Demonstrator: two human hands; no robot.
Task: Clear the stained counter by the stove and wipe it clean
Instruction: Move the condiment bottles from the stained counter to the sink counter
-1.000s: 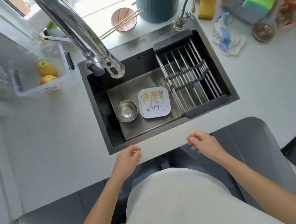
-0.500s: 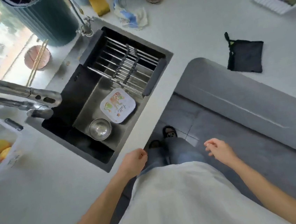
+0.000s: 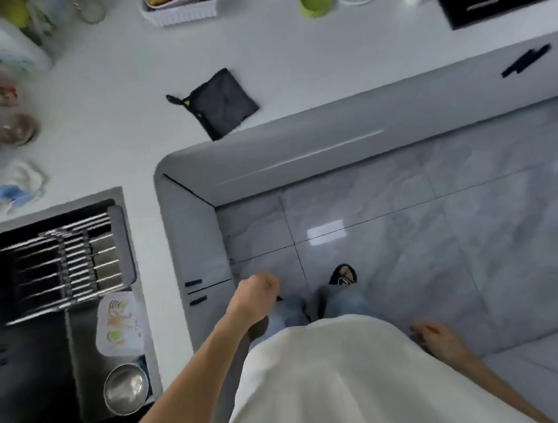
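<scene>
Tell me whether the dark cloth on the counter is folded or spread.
Spread: the dark cloth lies flat as one square on the counter.

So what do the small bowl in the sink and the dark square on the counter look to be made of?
The bowl looks like polished metal, probably stainless steel: silver with bright reflections. The dark square looks like soft matte fabric, perhaps a cloth or pot holder: faint creases and a hanging loop at one corner.

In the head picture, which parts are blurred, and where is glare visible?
Head view: motion blur smears the jars and cloth at the left edge and the sink rack; the black cloth stays fairly sharp. A bright window reflection glares on the floor tile. Wide-angle distortion bends the counter edge.
</scene>
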